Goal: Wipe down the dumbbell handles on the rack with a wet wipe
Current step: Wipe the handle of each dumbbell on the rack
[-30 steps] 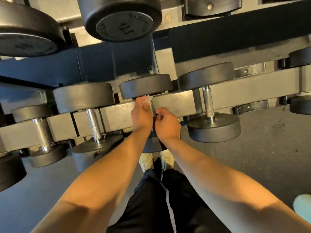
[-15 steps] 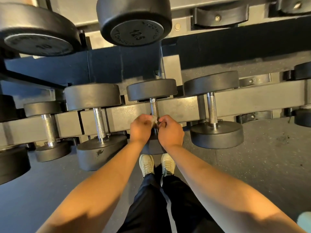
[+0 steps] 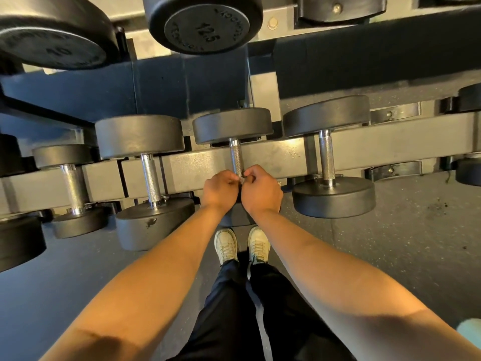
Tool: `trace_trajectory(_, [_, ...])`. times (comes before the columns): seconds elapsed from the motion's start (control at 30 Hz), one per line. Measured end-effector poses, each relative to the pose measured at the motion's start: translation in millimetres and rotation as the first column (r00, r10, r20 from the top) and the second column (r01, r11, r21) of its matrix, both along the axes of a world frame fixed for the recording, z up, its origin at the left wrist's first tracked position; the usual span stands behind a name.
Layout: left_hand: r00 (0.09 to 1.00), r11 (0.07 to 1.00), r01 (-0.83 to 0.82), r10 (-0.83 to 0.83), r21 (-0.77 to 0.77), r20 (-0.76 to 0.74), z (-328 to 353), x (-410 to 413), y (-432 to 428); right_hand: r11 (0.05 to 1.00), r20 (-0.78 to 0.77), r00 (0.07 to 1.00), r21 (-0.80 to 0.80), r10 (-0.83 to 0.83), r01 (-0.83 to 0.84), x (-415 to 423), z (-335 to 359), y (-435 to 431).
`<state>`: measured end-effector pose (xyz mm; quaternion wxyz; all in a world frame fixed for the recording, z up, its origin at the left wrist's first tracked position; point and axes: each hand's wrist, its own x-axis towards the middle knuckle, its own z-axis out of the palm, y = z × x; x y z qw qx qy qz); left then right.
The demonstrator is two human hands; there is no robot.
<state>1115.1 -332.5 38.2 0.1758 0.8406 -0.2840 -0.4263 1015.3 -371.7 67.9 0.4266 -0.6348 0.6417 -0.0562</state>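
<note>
A small whitish wet wipe shows between my two hands at the near end of a knurled steel dumbbell handle. My left hand and my right hand sit side by side, fingers curled, both pinching the wipe against the handle. That dumbbell's far black head is in full view; its near head is mostly hidden under my hands. It rests on the grey rack rail.
Neighbouring dumbbells lie on the same rail, one to the left and one to the right. Larger dumbbell heads hang on the upper tier. My shoes stand on dark rubber flooring below.
My left hand slid down the handle from just under the far head to the near end, meeting my right hand. The handle's upper length is now bare.
</note>
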Motion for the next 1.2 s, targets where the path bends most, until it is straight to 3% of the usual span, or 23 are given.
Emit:
trace_trajectory(0.13, [0.99,0.987,0.138,-0.138,0.084,-0.01,4.2,3.4,-0.3,1.0,-0.008,1.0,-0.014,-0.016,0.016,0.6,-3.5,1.7])
trace_trajectory(0.3, [0.979,0.976,0.202,-0.198,0.079,-0.046,-3.8,14.2,0.7,0.988,0.083,0.984,-0.008,-0.156,0.157,-1.7,-10.3,2.5])
trace_trajectory(0.43, [0.989,0.975,-0.142,0.134,-0.169,-0.058,-1.7,13.6,-5.7,0.992,0.085,0.989,-0.031,-0.122,0.125,-2.9,-13.1,1.8])
trace_trajectory(0.5, [0.98,0.959,-0.198,0.193,-0.203,-0.042,6.3,5.1,-16.9,0.992,0.083,0.99,-0.044,-0.11,0.114,-2.3,-12.7,2.1])
trace_trajectory(0.63, [0.994,0.987,-0.107,0.109,-0.118,0.007,10.5,-2.4,-14.5,0.994,0.079,0.992,-0.051,-0.095,0.1,-2.1,-11.3,2.9])
trace_trajectory(0.77, [1.0,0.997,0.02,-0.019,0.068,-0.023,0.2,1.5,-0.4,0.995,0.068,0.995,-0.055,-0.079,0.082,-2.9,-10.3,1.5])
trace_trajectory(0.87, [0.998,0.994,0.03,-0.024,0.101,-0.059,0.6,4.4,-1.9,0.996,0.06,0.996,-0.06,-0.064,0.068,-3.5,-9.8,1.5])
trace_trajectory(0.97, [0.998,0.992,0.057,-0.057,0.109,0.0,0.0,7.5,-0.4,0.995,0.07,0.995,-0.064,-0.066,0.071,-3.9,-11.7,1.5])
trace_trajectory(1.07, [0.998,0.998,-0.057,0.057,-0.002,-0.029,-1.7,0.4,7.0,0.995,0.121,0.99,-0.052,-0.078,0.084,-5.9,-14.2,4.4])
trace_trajectory(1.2, [0.993,0.968,-0.041,0.067,-0.248,0.095,6.9,-17.6,13.1,0.997,0.258,0.964,-0.025,-0.069,0.078,-12.0,-15.6,0.3])
